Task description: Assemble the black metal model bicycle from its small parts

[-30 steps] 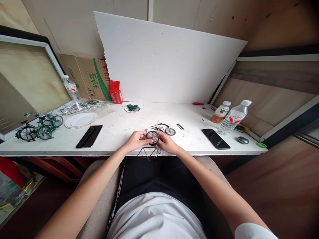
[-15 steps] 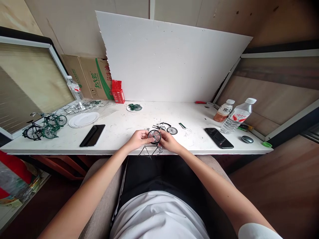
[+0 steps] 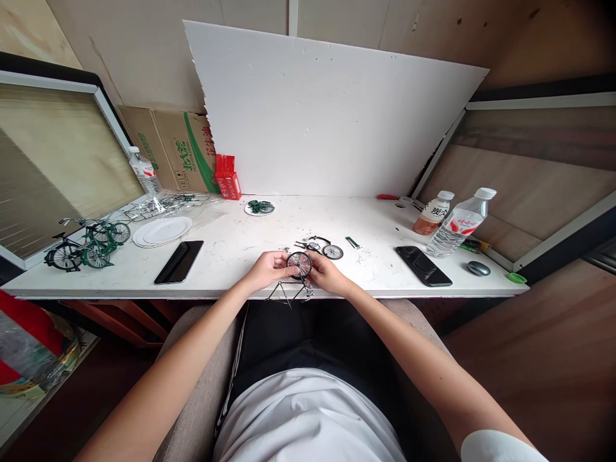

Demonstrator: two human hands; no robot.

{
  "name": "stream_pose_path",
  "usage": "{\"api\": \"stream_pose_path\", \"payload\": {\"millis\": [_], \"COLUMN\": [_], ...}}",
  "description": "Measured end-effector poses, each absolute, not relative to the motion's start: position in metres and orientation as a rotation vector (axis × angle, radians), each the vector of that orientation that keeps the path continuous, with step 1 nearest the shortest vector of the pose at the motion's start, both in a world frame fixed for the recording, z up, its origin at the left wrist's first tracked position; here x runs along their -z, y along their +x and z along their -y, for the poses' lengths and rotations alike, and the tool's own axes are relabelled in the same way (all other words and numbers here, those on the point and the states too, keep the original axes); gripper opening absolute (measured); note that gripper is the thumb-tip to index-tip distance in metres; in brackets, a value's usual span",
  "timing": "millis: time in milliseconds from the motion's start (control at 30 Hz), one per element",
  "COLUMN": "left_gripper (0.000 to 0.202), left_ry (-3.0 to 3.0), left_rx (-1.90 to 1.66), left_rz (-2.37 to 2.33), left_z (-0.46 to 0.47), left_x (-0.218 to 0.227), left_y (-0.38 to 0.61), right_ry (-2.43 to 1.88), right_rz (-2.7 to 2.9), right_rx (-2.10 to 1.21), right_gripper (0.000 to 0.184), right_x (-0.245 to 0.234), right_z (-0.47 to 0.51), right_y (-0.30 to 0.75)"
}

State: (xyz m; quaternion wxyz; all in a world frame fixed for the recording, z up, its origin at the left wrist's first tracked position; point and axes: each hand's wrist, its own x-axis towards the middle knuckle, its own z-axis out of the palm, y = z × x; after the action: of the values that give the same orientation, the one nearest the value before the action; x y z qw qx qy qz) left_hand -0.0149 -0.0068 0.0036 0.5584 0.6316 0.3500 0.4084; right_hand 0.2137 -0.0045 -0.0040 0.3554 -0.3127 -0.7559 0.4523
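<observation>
Above the table's front edge, my left hand pinches a small black model bicycle wheel from its left side. My right hand is closed at the wheel's right side, where a thin black bicycle frame meets it. The frame hangs below the wheel, upside down or tilted; I cannot tell which. My fingertips partly hide the joint between wheel and frame. Just beyond my hands lie a second spoked wheel and a curved black part, with tiny bits around them. A small green strip lies to their right.
Green and black model bicycles stand at the left, near stacked white plates and a phone. Another plate bears green parts. To the right are a second phone, a mouse, a water bottle and a drink bottle.
Almost nothing differs. The wheel and frame in my hands have shifted very slightly, and the whole view has moved a touch.
</observation>
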Motion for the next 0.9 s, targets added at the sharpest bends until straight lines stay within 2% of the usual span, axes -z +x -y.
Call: {"api": "stream_pose_path", "payload": {"millis": [200, 400, 667, 900], "left_gripper": [0.055, 0.054, 0.07, 0.068], "left_ry": [1.475, 1.45, 1.412, 1.417], "left_rx": [-0.959, -0.971, -0.983, -0.981], "left_rz": [-0.806, -0.796, -0.826, -0.841], "left_z": [0.0084, 0.0069, 0.0105, 0.0126], "left_x": [-0.0038, -0.0018, -0.006, -0.0098], "left_y": [-0.0148, -0.0157, -0.016, -0.0149], "right_ry": [-0.814, -0.834, -0.783, -0.819], "right_rz": [2.029, 1.999, 1.863, 1.957], "right_rx": [-1.078, -1.125, -1.271, -1.129], "right_gripper": [0.016, 0.022, 0.018, 0.008], "right_x": [0.0015, 0.0043, 0.0079, 0.0029], "right_z": [0.0037, 0.0029, 0.001, 0.0039], "right_y": [0.2152, 0.2157, 0.2135, 0.2139]}}
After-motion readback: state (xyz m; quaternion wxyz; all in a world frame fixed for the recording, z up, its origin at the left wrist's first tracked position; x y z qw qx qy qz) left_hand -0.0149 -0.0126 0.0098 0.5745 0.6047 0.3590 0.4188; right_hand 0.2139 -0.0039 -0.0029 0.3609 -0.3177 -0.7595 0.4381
